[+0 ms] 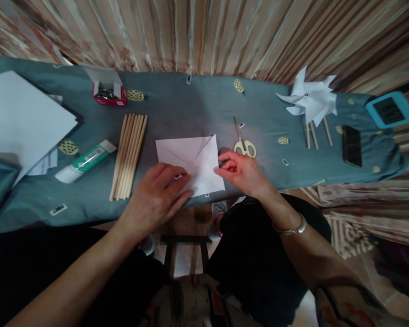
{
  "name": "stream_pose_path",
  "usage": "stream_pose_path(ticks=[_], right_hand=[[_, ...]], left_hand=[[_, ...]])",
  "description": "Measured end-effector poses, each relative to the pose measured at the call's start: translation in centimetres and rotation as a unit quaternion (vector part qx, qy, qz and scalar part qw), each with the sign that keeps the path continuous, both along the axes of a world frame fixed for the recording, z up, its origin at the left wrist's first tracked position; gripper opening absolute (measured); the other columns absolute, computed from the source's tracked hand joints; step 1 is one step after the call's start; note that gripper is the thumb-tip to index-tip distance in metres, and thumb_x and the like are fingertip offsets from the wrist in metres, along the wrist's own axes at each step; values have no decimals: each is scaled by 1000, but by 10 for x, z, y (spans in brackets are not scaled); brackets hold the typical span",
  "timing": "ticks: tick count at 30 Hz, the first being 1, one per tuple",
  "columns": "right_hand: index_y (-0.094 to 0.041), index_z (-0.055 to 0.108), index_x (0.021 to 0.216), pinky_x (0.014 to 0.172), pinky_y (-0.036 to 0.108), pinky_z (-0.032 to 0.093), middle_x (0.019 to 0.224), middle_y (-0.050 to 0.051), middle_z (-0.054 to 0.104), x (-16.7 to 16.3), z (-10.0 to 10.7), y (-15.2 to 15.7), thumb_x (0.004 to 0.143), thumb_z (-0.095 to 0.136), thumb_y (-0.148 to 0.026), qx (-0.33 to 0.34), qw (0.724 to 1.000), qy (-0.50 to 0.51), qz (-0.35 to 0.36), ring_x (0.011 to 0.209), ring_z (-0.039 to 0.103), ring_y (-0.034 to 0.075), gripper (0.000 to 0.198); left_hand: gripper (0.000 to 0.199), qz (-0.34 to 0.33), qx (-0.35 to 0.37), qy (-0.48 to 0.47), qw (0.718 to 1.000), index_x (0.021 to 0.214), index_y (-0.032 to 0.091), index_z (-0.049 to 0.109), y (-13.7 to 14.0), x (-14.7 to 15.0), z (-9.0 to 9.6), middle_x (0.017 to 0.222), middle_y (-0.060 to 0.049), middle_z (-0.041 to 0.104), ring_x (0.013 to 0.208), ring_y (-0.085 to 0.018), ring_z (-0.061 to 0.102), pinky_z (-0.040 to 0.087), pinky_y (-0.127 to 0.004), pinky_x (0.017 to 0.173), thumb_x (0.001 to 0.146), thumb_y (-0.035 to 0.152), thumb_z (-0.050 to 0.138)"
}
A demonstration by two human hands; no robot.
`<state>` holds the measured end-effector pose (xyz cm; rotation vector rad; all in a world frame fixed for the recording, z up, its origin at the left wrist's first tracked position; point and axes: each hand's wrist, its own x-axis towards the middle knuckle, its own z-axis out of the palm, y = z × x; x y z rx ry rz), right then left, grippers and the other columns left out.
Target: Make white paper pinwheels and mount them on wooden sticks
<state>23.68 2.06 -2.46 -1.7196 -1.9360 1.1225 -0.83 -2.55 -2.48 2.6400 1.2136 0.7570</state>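
A square white sheet of paper lies on the cloth, with lines, cuts or creases, running from its far corners toward the middle. My left hand rests over its near left part, fingers spread and slightly bent, the thumb by the near edge. At the right edge, my right hand has thumb and forefinger closed on the paper. Just beyond that hand lie scissors with pale yellow handles. To the left, wooden sticks are laid side by side, with a green and white glue stick next to them.
A red box of small metal pieces stands at the back left. White sheets are stacked far left. Rightward are white paper pinwheels on sticks, a dark phone and a blue-framed device. Curtains hang behind the table.
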Motion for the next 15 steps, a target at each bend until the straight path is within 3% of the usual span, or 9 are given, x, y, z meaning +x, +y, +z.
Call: stream_pose_path(ticks=[4, 9, 12, 15], right_hand=[[-18, 61, 106, 65, 29, 46, 67, -2, 68, -3, 5, -1, 79, 64, -32, 21, 998, -59, 5, 62, 62, 14, 30], [-18, 66, 100, 70, 34, 49, 75, 2, 70, -3, 13, -5, 82, 63, -30, 94, 982, -159, 44, 70, 65, 18, 21], [-19, 68, 97, 87, 40, 49, 94, 7, 72, 0, 13, -6, 86, 57, -26, 176, 970, -141, 90, 91, 66, 22, 17], [-22, 69, 100, 99, 42, 46, 110, 6, 71, 2, 12, -6, 89, 49, -18, 187, 973, -63, 120, 106, 64, 20, 24]], left_hand=[[14, -37, -58, 72, 995, 96, 13, 64, -14, 16, -3, 93, -9, 66, 85, -21, 60, 54, -34, 75, 91, 23, 56], [16, -38, -56, 85, 994, 93, 13, 65, -15, 17, -6, 88, -8, 66, 81, -20, 60, 53, -30, 70, 93, 16, 49], [16, -43, -58, 81, 994, 91, 13, 65, -15, 15, -5, 86, -7, 66, 79, -20, 61, 53, -29, 67, 93, 14, 49], [16, -20, -65, 43, 997, 93, 14, 65, -16, 12, -7, 89, -7, 68, 79, -18, 63, 54, -28, 67, 93, 14, 49]])
